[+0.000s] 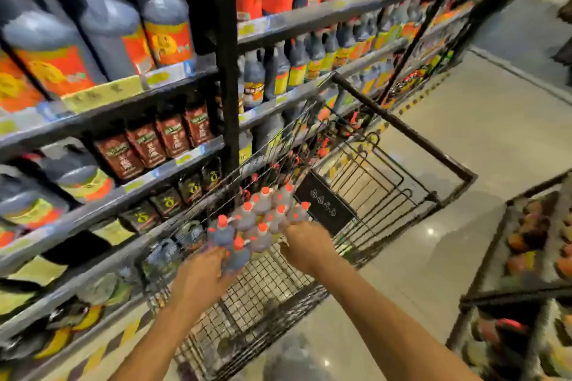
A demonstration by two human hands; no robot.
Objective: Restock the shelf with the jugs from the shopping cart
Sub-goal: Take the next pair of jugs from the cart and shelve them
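Several dark jugs with red caps (261,219) stand packed together in the wire shopping cart (278,297). My left hand (202,275) reaches into the cart and its fingers touch the nearest jug (236,257) at the cluster's near left. My right hand (305,244) is on the jugs at the cluster's right side; the picture is blurred, so its grip is unclear. The shelf unit (130,148) with rows of dark bottles and jugs rises to the left of the cart.
The cart's black handle bar (402,130) and folded child seat (365,185) lie beyond the jugs. A second rack with goods (526,257) stands at the right. Pale tiled floor (448,241) runs between the cart and that rack.
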